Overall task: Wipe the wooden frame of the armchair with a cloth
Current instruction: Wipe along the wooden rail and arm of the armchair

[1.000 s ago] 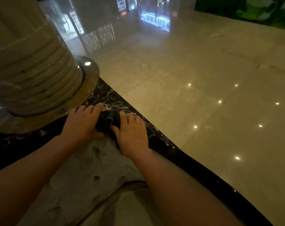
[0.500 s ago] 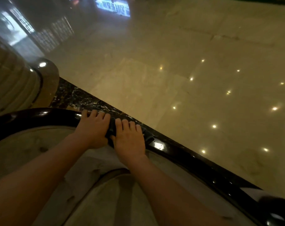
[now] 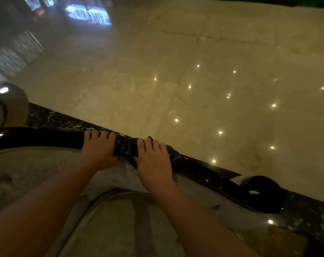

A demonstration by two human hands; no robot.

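The armchair's dark glossy wooden frame point(image 3: 37, 139) curves across the view from the left edge down to a rounded scroll end point(image 3: 263, 193) at the right. A dark grey cloth point(image 3: 128, 148) is bunched on top of the rail. My right hand point(image 3: 153, 162) presses flat on the cloth, fingers curled over the rail. My left hand point(image 3: 100, 147) grips the bare rail just left of the cloth, touching its edge. The pale upholstered back and seat cushion point(image 3: 120, 225) lie below my forearms.
Beyond the rail lies a polished beige marble floor point(image 3: 213, 80) with light reflections, bordered by a black veined marble strip point(image 3: 55, 117). A column's metal base ring point(image 3: 11, 102) stands at the far left. Dark floor edging sits at the lower right.
My hands and the cloth have slid rightward along the rail, away from the column. My hands are now further apart, and more of the frame's right end shows.
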